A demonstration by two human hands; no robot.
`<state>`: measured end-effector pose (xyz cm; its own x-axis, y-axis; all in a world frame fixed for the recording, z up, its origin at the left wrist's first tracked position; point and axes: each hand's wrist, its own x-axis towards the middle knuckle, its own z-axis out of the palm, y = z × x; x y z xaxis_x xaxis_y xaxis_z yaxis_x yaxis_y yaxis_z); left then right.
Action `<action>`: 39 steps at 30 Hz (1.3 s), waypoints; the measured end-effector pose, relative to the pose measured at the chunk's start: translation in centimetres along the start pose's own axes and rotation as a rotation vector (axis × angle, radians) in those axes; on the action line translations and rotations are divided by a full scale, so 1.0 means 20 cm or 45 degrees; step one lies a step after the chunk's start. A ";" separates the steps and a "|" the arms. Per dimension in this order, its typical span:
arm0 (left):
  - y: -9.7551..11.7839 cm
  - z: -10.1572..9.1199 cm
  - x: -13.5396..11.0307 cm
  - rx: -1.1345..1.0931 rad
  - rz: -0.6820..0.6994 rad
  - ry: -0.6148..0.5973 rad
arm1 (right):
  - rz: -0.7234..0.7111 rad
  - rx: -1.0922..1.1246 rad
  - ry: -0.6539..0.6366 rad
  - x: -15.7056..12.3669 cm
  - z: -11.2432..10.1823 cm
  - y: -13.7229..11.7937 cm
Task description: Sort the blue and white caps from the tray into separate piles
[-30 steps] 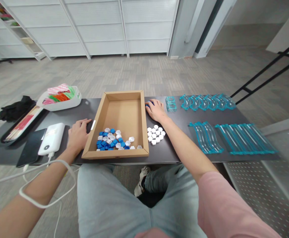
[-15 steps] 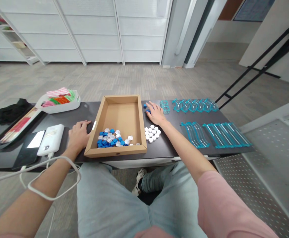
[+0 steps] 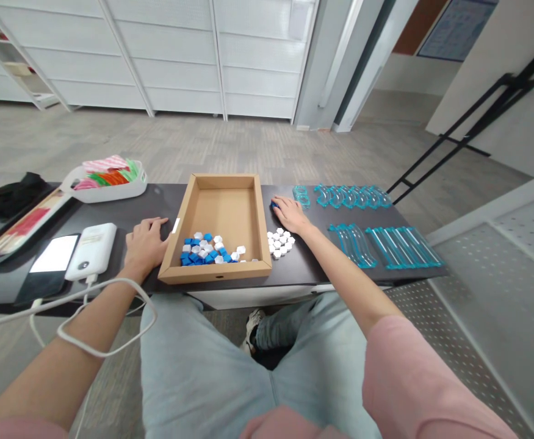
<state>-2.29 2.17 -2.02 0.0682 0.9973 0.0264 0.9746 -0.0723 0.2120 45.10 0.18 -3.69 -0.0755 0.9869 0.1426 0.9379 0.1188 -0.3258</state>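
My right hand [image 3: 290, 214] lies low over the table right of the cardboard box [image 3: 225, 207], fingers stretched out and touching small blue pieces [image 3: 274, 205]; the fingers partly cover them, so how many there are cannot be told. Just nearer me lies a cluster of white hexagonal pieces [image 3: 280, 242]. Mixed blue and white hexagonal pieces [image 3: 209, 250] are heaped at the box's near end. Beside the box's left wall, my left hand [image 3: 144, 245] rests on the table with its fingers loosely extended, holding nothing.
Clear teal plastic parts stand in rows at right: curved pieces [image 3: 353, 196], long pieces [image 3: 403, 247] and small ones [image 3: 301, 196]. On the left are a white power bank [image 3: 91, 251] with a cable, a phone [image 3: 49, 262], a white basket [image 3: 111, 194] and a black cloth [image 3: 10, 196].
My right hand has drawn slightly toward me, and the blue pieces are now together at its fingertips; one lay apart before. My left hand stays beside the box. The view has shifted a little.
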 end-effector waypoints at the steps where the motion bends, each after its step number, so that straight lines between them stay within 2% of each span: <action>1: 0.00 0.00 0.00 0.002 0.003 -0.005 | 0.002 0.008 0.023 -0.02 -0.01 0.00; 4: 0.01 -0.01 0.00 0.023 0.002 -0.023 | -0.034 0.066 0.178 -0.13 -0.05 0.00; 6: 0.02 -0.02 -0.01 0.036 -0.002 -0.032 | -0.145 0.135 0.212 -0.23 -0.08 -0.02; 10: 0.03 -0.02 -0.02 0.024 0.003 -0.024 | -0.420 0.201 -0.011 -0.45 -0.08 -0.07; 13: 0.03 -0.02 -0.02 0.018 0.013 0.002 | -0.474 0.189 -0.118 -0.55 -0.04 -0.11; 20: 0.01 -0.01 0.00 0.027 0.015 -0.011 | -0.393 0.172 -0.087 -0.59 -0.01 -0.18; 29: 0.03 -0.03 -0.01 0.028 0.016 -0.011 | -0.252 0.162 0.021 -0.78 -0.04 -0.09; 32: 0.04 -0.03 -0.02 0.019 0.019 -0.006 | -0.220 0.116 -0.006 -0.77 -0.04 -0.12; 39: 0.03 -0.04 -0.01 -0.004 0.016 -0.016 | -0.157 0.072 -0.045 -0.65 -0.03 -0.31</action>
<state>-1.85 1.85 -1.11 0.0830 0.9964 0.0171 0.9730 -0.0847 0.2148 40.53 -13.54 -2.96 -0.2017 0.9676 0.1520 0.9003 0.2443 -0.3603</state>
